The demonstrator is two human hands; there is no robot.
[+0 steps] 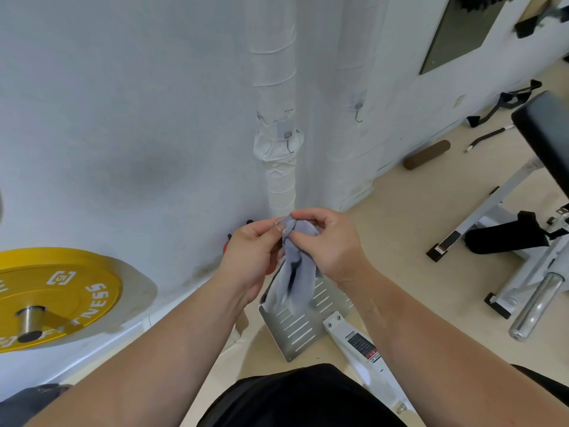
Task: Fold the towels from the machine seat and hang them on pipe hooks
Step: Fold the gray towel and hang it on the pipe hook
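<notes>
Two hands, left hand [251,252], right hand [328,241], pinching grey towel [294,272]

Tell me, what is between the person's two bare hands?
A small grey cloth towel, pinched at its top by the left hand and right hand, seen in the head view.

The beige floor [415,217] carries a brown foam roller [426,154] just beside the wall base, a black-gripped bar [489,137] near it, and a white machine frame's black foot [436,253].

Bright, even light, soft shadows; wide-angle bending at edges, slight overall softness.
</notes>
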